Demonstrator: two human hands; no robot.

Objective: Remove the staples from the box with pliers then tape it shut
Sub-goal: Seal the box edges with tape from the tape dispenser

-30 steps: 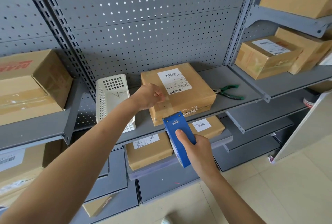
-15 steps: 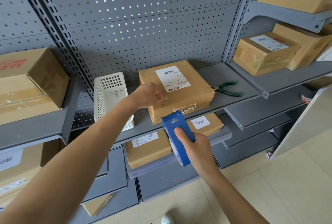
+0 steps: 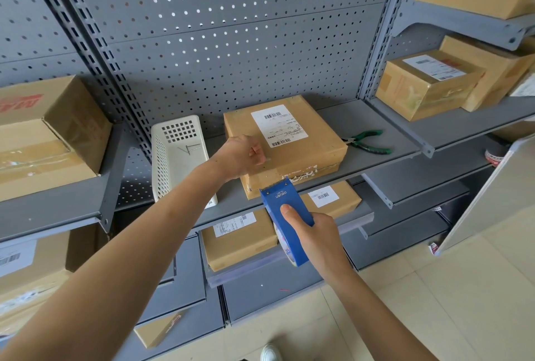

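A flat cardboard box [image 3: 307,155] with a white shipping label lies on the grey middle shelf [image 3: 373,123]. My left hand [image 3: 241,158] rests in a loose fist on the box's front left corner. My right hand [image 3: 315,234] grips a blue tape dispenser [image 3: 285,213], its toothed edge pressed to the box's front face. Green-handled pliers [image 3: 367,142] lie on the shelf just right of the box.
A white plastic basket [image 3: 179,155] holding a few pulled staples stands left of the box. More cardboard boxes sit on the left shelf [image 3: 49,134], the right shelves [image 3: 425,85] and the lower shelf [image 3: 240,239]. A perforated back panel rises behind.
The view has shifted slightly. Both hands and the dispenser keep the same position against the box.
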